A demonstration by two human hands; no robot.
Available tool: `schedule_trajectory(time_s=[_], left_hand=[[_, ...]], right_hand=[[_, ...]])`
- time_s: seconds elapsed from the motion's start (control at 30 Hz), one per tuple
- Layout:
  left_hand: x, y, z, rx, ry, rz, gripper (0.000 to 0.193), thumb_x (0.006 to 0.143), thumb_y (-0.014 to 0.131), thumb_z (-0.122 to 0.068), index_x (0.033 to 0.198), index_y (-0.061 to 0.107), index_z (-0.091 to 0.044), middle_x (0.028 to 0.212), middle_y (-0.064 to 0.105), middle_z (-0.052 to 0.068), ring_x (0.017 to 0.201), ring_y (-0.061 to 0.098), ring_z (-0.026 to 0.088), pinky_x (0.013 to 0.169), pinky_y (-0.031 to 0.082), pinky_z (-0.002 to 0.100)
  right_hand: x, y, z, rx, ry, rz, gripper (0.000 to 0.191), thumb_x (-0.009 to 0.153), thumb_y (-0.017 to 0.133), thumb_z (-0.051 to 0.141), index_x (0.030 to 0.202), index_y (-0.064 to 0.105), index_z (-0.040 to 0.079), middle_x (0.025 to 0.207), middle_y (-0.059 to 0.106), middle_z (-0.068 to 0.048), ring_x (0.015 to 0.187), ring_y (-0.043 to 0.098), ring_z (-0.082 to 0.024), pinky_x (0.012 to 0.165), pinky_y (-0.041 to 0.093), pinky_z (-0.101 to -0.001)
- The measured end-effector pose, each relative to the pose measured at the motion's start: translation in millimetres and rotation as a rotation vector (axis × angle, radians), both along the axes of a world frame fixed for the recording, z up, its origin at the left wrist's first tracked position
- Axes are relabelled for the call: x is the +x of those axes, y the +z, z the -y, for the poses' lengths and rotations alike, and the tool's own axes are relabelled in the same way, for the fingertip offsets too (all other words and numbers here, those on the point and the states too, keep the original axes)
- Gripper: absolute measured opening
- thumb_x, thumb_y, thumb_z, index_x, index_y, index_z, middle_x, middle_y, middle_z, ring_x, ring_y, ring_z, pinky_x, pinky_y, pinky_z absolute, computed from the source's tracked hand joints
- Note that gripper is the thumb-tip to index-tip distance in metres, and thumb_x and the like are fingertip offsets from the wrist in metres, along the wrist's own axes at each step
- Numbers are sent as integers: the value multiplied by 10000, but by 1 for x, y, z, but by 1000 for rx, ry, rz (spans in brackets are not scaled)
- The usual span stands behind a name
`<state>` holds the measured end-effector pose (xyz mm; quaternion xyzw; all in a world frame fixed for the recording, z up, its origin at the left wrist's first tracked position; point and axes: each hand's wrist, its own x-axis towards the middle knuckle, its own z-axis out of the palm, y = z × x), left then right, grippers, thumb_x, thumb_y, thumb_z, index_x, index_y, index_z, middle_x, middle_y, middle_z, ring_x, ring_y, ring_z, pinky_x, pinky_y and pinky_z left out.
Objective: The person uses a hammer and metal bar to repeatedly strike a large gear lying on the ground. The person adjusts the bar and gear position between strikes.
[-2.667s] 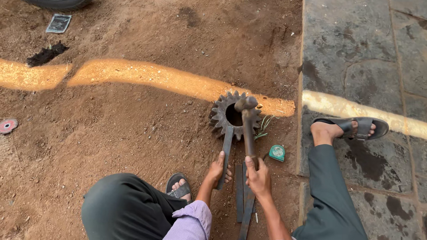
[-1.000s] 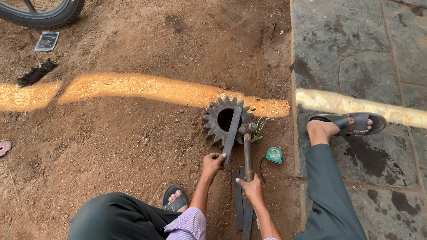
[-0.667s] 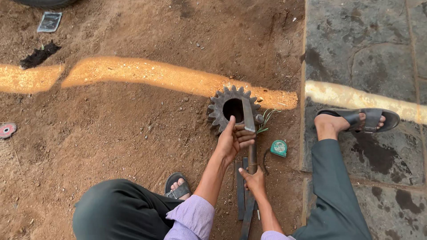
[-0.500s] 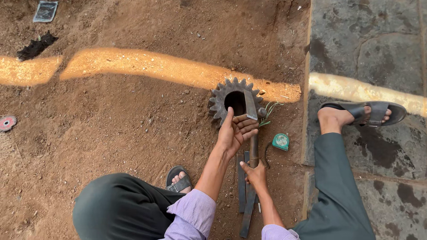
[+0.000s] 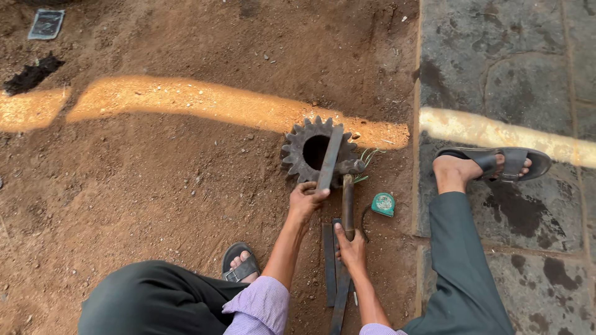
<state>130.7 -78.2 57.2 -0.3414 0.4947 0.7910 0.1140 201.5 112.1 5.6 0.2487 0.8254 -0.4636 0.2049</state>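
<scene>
The left hand closes its grip around a flat metal bar lying across the gear on the dirt ground. The right hand grips a hammer, its head beside the bar.

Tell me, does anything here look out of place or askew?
The flat metal bar held by the left hand lies slanted across the gear and its hole. The right hand holds a hammer beside it. Nothing looks spilled.
</scene>
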Motion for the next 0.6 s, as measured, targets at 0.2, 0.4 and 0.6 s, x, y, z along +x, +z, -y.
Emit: schedule_trajectory(time_s=[0.2,0.4,0.6], left_hand=[[-24,-15,-2,-1095,-237,-324,250,800,771,-106,997,644,-19,961,702,187,888,687,369,756,536,477],[-34,-23,3,-1381,-412,-469,119,933,649,-132,929,619,-17,870,673,194,788,679,356,684,559,460],[-38,-23,7,-1423,-418,-517,74,883,637,-109,894,622,-37,829,667,178,784,679,348,687,557,455]], right_hand=[[-7,36,6,-51,-136,52,595,853,673,614,956,634,30,612,581,-47,428,586,-140,371,505,-297],[-36,160,5,-289,-25,-611,445,978,645,471,988,626,27,710,622,-50,563,617,-115,492,519,-279],[-115,300,-9,-170,97,-1621,531,1116,628,487,1142,400,8,843,491,-138,626,564,-206,626,577,-356]])
